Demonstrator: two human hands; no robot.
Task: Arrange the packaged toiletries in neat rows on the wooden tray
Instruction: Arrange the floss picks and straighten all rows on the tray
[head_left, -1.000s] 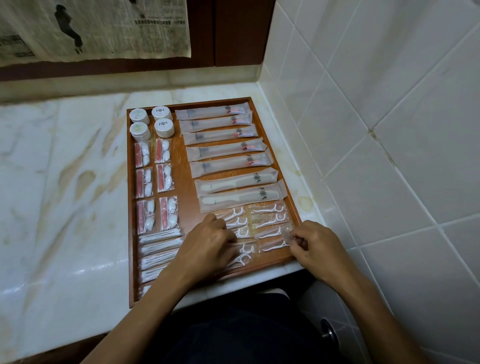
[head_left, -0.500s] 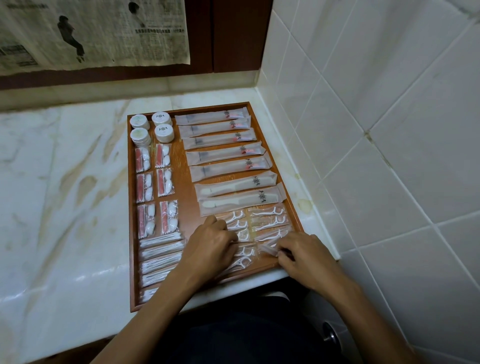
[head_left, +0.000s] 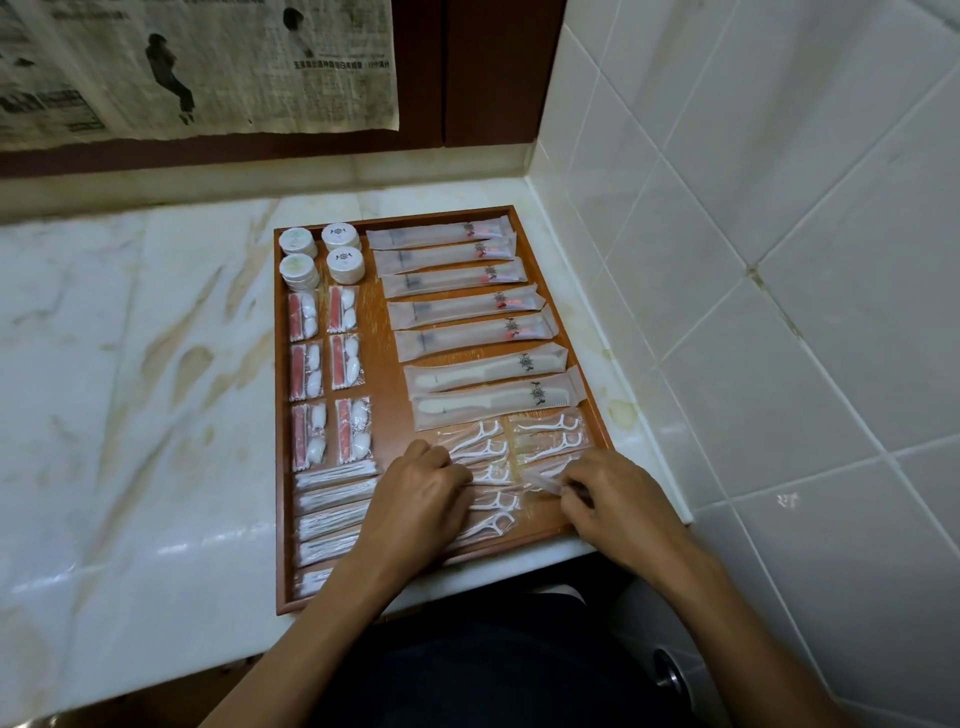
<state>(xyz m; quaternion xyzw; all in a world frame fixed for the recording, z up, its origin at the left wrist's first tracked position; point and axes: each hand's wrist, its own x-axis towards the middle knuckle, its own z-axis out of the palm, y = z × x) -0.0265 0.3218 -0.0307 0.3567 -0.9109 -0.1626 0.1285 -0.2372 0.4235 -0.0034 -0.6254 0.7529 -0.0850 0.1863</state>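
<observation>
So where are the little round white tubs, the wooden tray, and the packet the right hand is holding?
Round white tubs (head_left: 341, 237): head view, lid of the far right tub.
Wooden tray (head_left: 279, 415): head view, left rim.
Floss pick packet (head_left: 543, 480): head view, clear wrapper by the right hand's fingertips.

Both forearms reach forward, left hand knuckles-up with fingers curled under, right hand fingers pinched together.

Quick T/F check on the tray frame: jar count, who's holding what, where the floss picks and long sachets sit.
1. Four round white jars sit at the wooden tray's far left corner. True.
2. The right hand is empty. False: it pinches a clear floss-pick packet.
3. The long frosted sachets lie in the right column. True.
4. The left hand rests off the tray. False: it rests on the floss picks.
</observation>
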